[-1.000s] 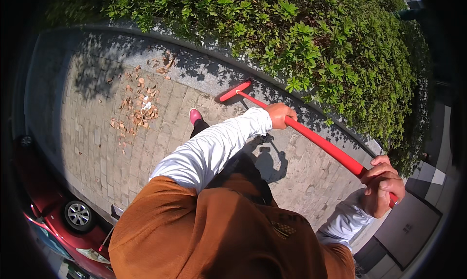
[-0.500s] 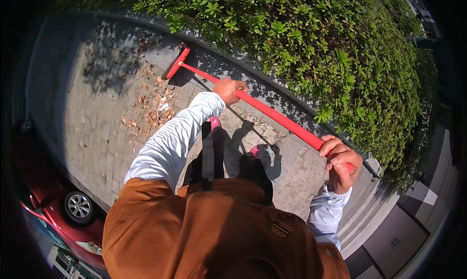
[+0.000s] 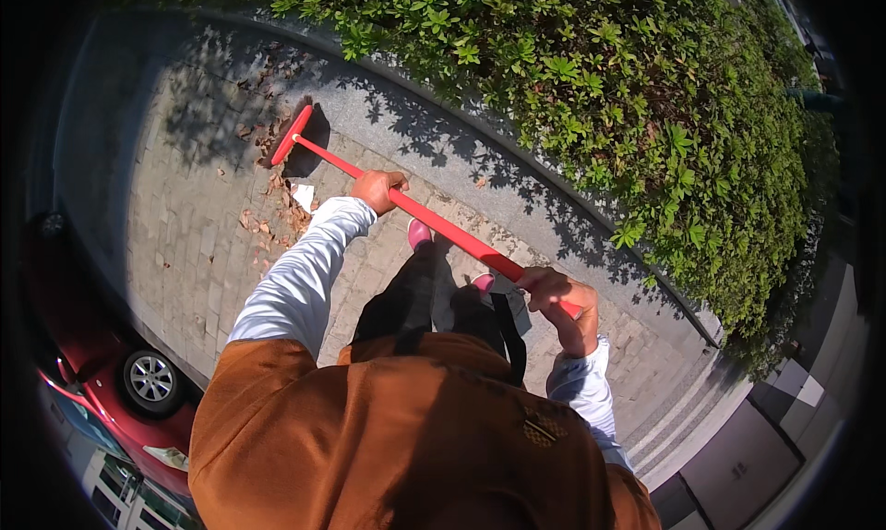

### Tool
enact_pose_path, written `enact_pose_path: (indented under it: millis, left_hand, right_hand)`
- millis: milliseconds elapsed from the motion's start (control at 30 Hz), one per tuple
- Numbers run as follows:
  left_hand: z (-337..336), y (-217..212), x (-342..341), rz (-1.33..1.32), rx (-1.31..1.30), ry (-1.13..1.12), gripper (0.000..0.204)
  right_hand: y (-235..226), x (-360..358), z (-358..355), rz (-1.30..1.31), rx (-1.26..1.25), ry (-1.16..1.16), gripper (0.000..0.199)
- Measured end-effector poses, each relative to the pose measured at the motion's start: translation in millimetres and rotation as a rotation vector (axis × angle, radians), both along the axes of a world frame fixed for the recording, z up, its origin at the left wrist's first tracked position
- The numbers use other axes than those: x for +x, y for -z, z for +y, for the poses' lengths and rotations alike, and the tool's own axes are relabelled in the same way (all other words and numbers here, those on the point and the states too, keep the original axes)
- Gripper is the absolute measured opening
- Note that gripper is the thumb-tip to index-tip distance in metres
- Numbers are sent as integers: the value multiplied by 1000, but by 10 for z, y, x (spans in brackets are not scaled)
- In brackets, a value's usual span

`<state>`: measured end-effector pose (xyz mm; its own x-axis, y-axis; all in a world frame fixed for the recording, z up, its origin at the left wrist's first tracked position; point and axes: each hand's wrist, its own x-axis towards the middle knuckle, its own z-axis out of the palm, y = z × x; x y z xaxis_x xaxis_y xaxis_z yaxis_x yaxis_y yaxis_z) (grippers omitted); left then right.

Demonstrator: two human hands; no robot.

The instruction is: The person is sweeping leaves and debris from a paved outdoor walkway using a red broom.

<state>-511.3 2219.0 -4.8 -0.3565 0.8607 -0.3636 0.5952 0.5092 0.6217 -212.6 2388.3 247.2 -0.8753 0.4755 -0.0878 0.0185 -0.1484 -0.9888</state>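
Observation:
A red broom (image 3: 452, 234) slants across the view, its head at the upper left and its handle's end at the lower right. My left hand (image 3: 377, 191) is wrapped round the handle partway down, near the broom head. Close to the top end, my right hand (image 3: 560, 306) grips the same handle. The broom head touches the pavement among dry brown leaves (image 3: 284, 207), with its dark bristles mostly in shade. A crumpled white scrap (image 3: 303, 196) lies among the leaves, just below the head.
A low stone kerb (image 3: 480, 138) runs diagonally along a dense green hedge (image 3: 591, 96). A red car (image 3: 111, 382) stands at the lower left. Steps (image 3: 683, 428) lie at the right. My pink shoes (image 3: 419, 233) stand on the paving below the handle.
The broom and both my hands have moved left, away from the kerb. The broom head has come down onto the leaves, and the leaves and white scrap have shifted a little.

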Motion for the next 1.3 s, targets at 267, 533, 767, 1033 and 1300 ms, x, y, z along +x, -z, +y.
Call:
enact_pose_path:
  millis: [267, 533, 767, 1033, 1300]
  left_hand:
    - [1119, -835, 1350, -323, 375, 108, 27]
    - [-204, 429, 287, -45, -50, 51, 24]
    - [768, -514, 1761, -39, 124, 166, 30]
    - [1813, -1328, 4471, -634, 462, 522, 46]
    - [977, -307, 3309, -245, 203, 293, 23]
  right_hand:
    - [-1465, 401, 821, 149, 370, -37, 10]
    - [154, 170, -234, -12, -37, -16, 7]
    - [-558, 1598, 461, 125, 183, 273, 11]
    - [-2363, 2796, 461, 4, 830, 16, 13]
    - [-739, 2807, -57, 168, 299, 251, 12]
